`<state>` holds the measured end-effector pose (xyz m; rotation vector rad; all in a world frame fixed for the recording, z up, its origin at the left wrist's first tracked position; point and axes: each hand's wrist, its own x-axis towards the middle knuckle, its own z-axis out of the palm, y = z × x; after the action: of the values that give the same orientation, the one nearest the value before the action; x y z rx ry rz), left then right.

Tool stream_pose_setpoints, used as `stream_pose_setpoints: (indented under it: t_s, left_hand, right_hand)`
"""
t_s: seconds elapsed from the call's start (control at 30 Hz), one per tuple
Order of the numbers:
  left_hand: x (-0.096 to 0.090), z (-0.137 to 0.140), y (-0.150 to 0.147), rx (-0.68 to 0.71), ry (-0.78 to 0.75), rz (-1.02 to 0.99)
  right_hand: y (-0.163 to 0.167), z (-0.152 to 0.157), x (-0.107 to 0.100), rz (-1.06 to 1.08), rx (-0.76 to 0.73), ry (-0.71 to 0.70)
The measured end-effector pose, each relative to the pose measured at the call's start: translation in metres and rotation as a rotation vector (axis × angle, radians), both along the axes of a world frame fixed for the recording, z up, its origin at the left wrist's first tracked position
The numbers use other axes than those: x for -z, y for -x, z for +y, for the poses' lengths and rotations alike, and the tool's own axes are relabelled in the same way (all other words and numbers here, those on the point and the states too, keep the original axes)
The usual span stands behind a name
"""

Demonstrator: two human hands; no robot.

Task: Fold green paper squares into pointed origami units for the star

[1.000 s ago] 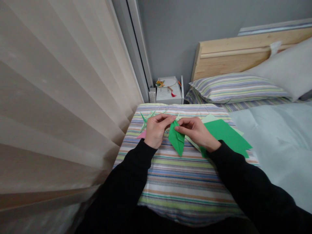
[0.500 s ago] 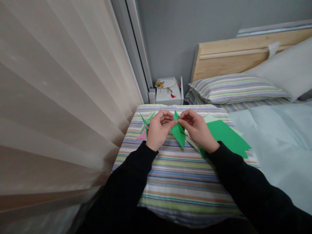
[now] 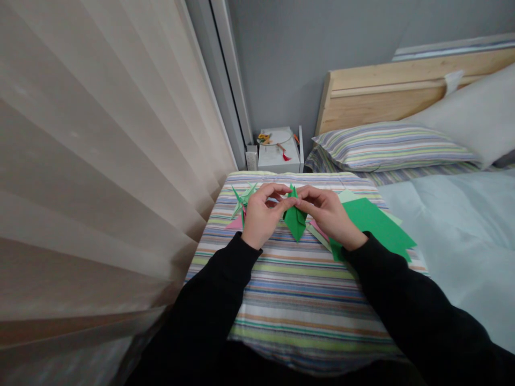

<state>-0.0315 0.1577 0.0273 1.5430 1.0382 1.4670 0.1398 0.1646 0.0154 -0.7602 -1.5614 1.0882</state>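
A piece of green folded paper (image 3: 296, 222), creased into a narrow diamond, is pinched between my two hands above the striped cloth (image 3: 298, 289). My left hand (image 3: 263, 212) grips its upper left part between thumb and fingers. From the other side, my right hand (image 3: 328, 212) holds it near the same spot, the two thumb tips close together. Its pointed top shows between the fingers, and the lower point faces me. Behind the left hand lie folded green paper shapes (image 3: 240, 199) and a pink piece of paper (image 3: 234, 223), partly hidden by that hand.
Flat sheets of green paper (image 3: 374, 228) lie right of my right hand, with paler sheets and a pink one (image 3: 319, 229) under or beside them. A bed (image 3: 454, 214) adjoins on the right, a pleated curtain (image 3: 112, 161) on the left. A white nightstand (image 3: 277, 158) stands behind.
The folded paper has turned slightly, so its lower point has shifted left and up, and its top now shows separate points. Both hands still pinch it in nearly the same place.
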Motion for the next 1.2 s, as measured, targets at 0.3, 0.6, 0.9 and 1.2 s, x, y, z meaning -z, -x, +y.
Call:
stream_pose_setpoints:
  t_s: [0.3,0.6,0.9,1.2]
  left_hand:
    - [-0.003,0.0,0.0,0.137,0.061,-0.102]
    - [-0.003,-0.002,-0.001,0.156,0.14,-0.19]
    - [0.0,-0.002,-0.002,0.079,0.108,-0.213]
    - [0.002,0.002,0.001,-0.075,0.095,-0.247]
  right_hand:
    - [0.0,-0.008,-0.006,-0.1,0.011,-0.142]
    - [0.001,-0.012,-0.01,-0.056,0.039,-0.157]
    - [0.006,-0.015,-0.008,-0.035,0.133,-0.102]
    - [0.01,-0.01,-0.004,0.06,0.135,0.007]
